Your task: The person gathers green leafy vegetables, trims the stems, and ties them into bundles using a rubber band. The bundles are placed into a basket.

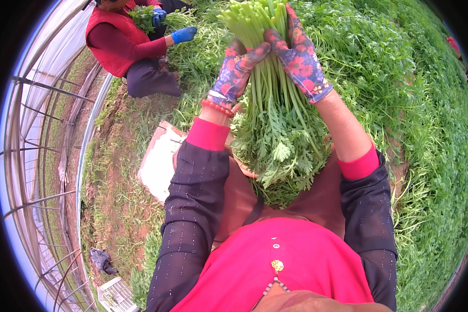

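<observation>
A thick bunch of leafy green stems (pixel 271 89), which looks like garland chrysanthemum, is held between both my hands. Its pale cut ends point away from me, and its lobed leaves hang toward my lap. My left hand (pixel 238 70), in a floral-print glove, grips the bunch from the left, just below the cut ends. From the right, my right hand (pixel 296 58) in a matching glove clasps it, thumb across the stems and fingers along the side. The palms and the far side of the bunch are hidden.
A co-worker (pixel 121 46) in a red vest and blue gloves squats at upper left, holding greens. Dense standing greens (pixel 425 136) fill the right. Beside my left arm lies a white board-like object (pixel 160 163). A white plastic crate (pixel 117 295) and greenhouse frame pipes (pixel 50 87) are at left.
</observation>
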Demonstrator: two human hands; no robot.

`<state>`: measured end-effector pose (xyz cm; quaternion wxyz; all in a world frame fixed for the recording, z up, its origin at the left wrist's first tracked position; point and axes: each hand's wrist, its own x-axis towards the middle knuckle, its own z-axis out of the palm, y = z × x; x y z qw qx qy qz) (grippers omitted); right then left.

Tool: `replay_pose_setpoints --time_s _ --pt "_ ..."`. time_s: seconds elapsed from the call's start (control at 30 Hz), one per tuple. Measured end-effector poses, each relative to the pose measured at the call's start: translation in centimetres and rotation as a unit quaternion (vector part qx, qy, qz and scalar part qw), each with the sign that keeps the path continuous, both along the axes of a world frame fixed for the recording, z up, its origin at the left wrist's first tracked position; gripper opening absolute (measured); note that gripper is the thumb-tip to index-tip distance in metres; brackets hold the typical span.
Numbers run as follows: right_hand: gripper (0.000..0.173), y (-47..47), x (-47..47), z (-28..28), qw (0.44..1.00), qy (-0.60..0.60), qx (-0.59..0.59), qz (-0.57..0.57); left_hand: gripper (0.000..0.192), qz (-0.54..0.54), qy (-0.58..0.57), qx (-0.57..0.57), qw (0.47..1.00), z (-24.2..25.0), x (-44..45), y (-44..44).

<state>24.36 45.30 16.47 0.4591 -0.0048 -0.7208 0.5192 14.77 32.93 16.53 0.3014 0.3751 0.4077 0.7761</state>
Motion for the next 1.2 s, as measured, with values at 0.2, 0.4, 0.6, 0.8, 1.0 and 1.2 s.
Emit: replay_pose_setpoints --time_s 0.2,0.4,0.6,0.8,1.0,1.2 --pt "0.066 1.5 0.4 0.0 0.987 -0.149 -0.061 -0.011 0.06 0.049 0.018 0.006 0.999 -0.4 0.8 1.3" --pt "0.072 0.8 0.7 -0.5 0.976 -0.214 0.012 0.041 0.05 0.14 -0.032 0.058 0.988 -0.1 -1.3 1.0" --pt "0.048 -0.5 2.2 0.0 0.958 -0.174 0.179 -0.143 0.048 0.193 0.041 0.109 0.974 -1.5 -2.5 2.1" --pt "0.034 -0.2 4.0 1.6 0.948 -0.207 0.206 -0.127 0.051 0.11 -0.081 0.147 0.98 -0.9 -3.8 1.8" --pt "0.029 -1.3 5.3 2.3 0.872 -0.21 0.383 -0.22 0.065 0.198 0.036 0.119 0.972 -0.2 -2.4 1.9" --pt "0.035 -0.2 5.3 1.1 0.936 -0.332 0.117 0.006 0.059 0.197 -0.021 0.163 0.967 -0.3 -2.9 1.3"
